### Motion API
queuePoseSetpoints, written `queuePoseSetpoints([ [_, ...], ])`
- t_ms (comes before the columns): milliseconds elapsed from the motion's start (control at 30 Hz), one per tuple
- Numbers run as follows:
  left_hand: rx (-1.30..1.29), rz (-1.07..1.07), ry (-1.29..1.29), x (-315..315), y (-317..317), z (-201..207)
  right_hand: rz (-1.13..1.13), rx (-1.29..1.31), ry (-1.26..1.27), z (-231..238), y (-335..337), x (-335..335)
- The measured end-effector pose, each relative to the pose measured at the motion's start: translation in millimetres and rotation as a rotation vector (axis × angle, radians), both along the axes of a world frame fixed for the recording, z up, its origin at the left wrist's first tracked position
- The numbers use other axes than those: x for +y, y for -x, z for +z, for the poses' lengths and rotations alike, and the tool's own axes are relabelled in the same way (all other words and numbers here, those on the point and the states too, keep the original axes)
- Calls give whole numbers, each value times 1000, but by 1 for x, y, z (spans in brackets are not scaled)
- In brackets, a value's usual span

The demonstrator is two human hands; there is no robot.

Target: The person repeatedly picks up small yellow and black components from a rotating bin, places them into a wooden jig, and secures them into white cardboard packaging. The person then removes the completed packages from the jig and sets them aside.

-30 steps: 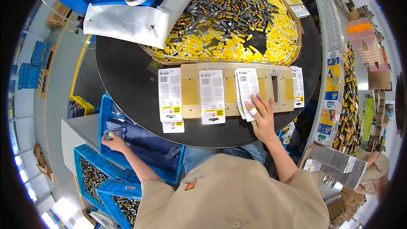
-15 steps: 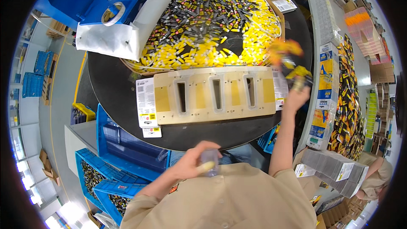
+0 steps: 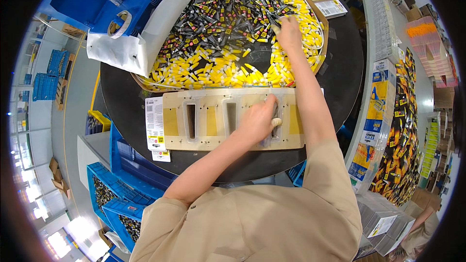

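Observation:
My left hand (image 3: pixel 259 121) is closed over the right-hand slot of a tan wooden fixture (image 3: pixel 210 136). Its fingers hold a clear plastic shell (image 3: pixel 268 140) at that slot, partly hidden under the hand. Beyond the fixture, my right hand (image 3: pixel 290 35) reaches into the heap, where small black tubes (image 3: pixel 218 14) meet yellow pointed caps (image 3: pixel 213 65). Its fingertips are pinched together among the pieces; what lies between them is too small to name. Two other slots in the fixture, the left slot (image 3: pixel 191 121) and the middle slot (image 3: pixel 231 119), are uncovered.
White printed cards (image 3: pixel 155 121) lie by the fixture's left end on the round black table (image 3: pixel 126 111). Blue bins (image 3: pixel 121 213) stand at lower left. A side bench on the right carries black-and-yellow packages (image 3: pixel 400 131) and grey stacked cards (image 3: pixel 383 218); another person's arm (image 3: pixel 421 225) shows there.
My left hand has carried the clear shell forward from near my body to the right slot. My right hand has left the blurred orange-and-black packages at the table's right edge and reached into the heap.

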State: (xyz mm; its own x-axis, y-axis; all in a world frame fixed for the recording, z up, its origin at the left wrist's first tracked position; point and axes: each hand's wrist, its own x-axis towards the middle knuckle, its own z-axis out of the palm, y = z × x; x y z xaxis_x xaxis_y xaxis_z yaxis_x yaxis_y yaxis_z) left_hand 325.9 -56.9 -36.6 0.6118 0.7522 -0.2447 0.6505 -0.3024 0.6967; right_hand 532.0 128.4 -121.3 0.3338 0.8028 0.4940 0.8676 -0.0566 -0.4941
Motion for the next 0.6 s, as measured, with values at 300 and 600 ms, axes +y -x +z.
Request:
queuePoseSetpoints([
  [300,-164,66,29,0,37,-1,240,506,129,55,7,-98],
  [600,272,143,-149,20,94,10,453,412,140,62,65,-202],
])
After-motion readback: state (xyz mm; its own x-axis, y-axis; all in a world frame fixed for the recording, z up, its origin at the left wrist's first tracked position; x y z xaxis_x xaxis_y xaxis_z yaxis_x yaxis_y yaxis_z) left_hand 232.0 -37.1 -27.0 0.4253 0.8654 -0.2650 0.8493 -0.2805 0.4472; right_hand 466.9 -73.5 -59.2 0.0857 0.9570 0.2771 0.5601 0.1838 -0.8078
